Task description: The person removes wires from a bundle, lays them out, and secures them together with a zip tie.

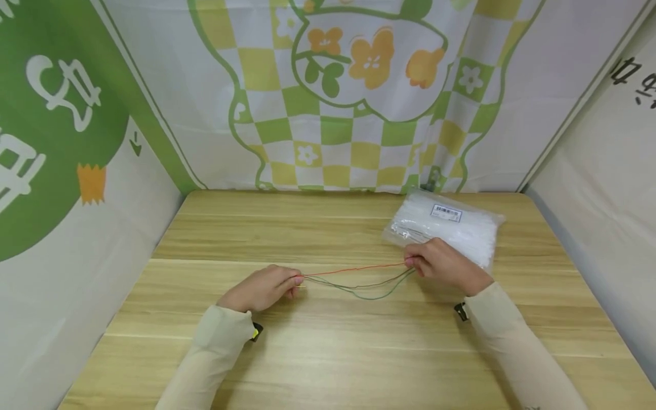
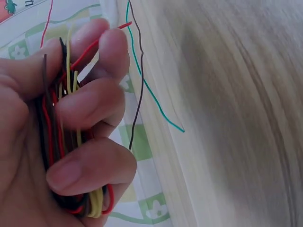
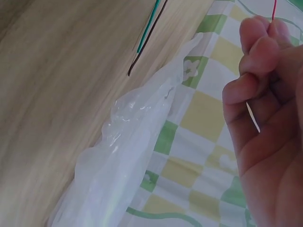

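A thin red wire [image 1: 353, 269] is stretching almost straight between the two hands, running above the desk [image 1: 359, 353]. The left hand [image 1: 263, 288] is curling its fingers round a looped bundle [image 2: 54, 137] of red, black, yellow and brown wires, and the red wire is running out from that grip. The right hand [image 1: 443, 265] is pinching the red wire's other end between closed fingertips. Between the hands, a green wire [image 1: 378, 298] and a dark wire [image 1: 359, 286] are curving side by side, their loose ends showing in both wrist views; they seem to be lying on the desk. Just beside the right hand, toward the back, a clear plastic bag [image 1: 456, 230] of white contents is resting, bearing a barcode label [image 1: 446, 213]. Behind the desk, a green-and-yellow checked cloth [image 1: 351, 136] is hanging.
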A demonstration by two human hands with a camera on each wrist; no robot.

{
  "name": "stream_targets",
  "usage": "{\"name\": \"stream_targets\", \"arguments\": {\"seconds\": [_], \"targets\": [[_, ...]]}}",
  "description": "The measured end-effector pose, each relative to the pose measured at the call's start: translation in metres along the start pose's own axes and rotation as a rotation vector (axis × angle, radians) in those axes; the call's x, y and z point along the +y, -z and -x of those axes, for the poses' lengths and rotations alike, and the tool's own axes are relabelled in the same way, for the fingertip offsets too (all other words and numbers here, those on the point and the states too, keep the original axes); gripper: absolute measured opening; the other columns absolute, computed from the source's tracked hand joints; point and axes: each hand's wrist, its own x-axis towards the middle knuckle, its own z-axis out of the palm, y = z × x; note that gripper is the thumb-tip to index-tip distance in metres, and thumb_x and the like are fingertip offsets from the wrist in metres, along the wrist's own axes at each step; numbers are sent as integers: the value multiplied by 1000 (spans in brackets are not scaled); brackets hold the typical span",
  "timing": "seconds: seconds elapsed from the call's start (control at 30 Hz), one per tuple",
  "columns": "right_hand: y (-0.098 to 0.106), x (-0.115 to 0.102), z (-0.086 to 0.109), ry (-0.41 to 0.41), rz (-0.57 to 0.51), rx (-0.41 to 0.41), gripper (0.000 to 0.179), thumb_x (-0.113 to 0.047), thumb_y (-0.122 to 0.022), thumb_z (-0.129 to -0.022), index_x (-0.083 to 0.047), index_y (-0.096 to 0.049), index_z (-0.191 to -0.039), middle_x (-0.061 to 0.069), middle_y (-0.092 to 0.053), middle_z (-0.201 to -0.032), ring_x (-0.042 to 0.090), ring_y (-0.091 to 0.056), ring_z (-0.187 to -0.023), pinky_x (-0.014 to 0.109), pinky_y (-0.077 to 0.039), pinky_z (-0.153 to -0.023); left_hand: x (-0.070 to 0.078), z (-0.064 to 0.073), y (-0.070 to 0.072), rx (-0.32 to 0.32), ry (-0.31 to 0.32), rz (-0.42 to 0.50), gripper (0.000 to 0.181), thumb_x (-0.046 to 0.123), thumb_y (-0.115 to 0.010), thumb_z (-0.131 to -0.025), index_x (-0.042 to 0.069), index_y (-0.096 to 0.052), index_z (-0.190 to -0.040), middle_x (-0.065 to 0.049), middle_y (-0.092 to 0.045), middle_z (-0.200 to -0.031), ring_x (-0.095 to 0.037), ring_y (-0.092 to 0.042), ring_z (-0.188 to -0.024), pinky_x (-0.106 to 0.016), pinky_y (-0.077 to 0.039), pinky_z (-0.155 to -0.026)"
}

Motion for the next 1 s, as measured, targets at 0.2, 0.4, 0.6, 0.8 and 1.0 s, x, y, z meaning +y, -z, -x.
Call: {"name": "stream_targets", "arguments": {"seconds": [0.2,0.4,0.6,0.8,1.0], "targets": [[-1,3,0,-42,-15,-28,26,1,-69,-99,-12,-62,-78,-16,-50,-59,-6,-45,-58,20,-45,-60,-3,-1,-2,16,-40,31,38,27,-41,-116,13,-58,-85,7,-53,-71,-3,-42,-63,-23,-39,-65],[-3,6,3,-73,-23,-51,25,1,-68,-100,-12,-62,-79,-15,-52,-59,-6,-45,-58,21,-46,-61,-3,-2,-3,42,-39,-21,37,30,-40,-116,14,-56,-87,11,-38,-71,-2,-35,-62,-24,-36,-65],[-2,5,3,-55,-2,-47,25,2,-69,-99,-12,-62,-79,-14,-51,-59,-6,-45,-58,22,-47,-62,0,-1,-4,43,6,-103,42,35,-39,-116,15,-55,-82,12,-38,-68,-2,-35,-60,-25,-36,-63],[-2,7,4,-32,17,-37,27,2,-70,-98,-11,-58,-78,-15,-48,-60,-6,-44,-59,21,-46,-62,1,-1,-4,23,10,-126,42,34,-40,-116,14,-54,-82,13,-38,-68,-2,-34,-60,-23,-34,-62],[1,7,8,-33,15,-25,33,4,-69,-98,-14,-54,-75,-15,-44,-59,-5,-41,-58,21,-44,-62,-1,-2,-2,1,-2,-138,40,30,-41,-116,13,-55,-83,12,-39,-69,-2,-34,-61,-25,-36,-64]]}}
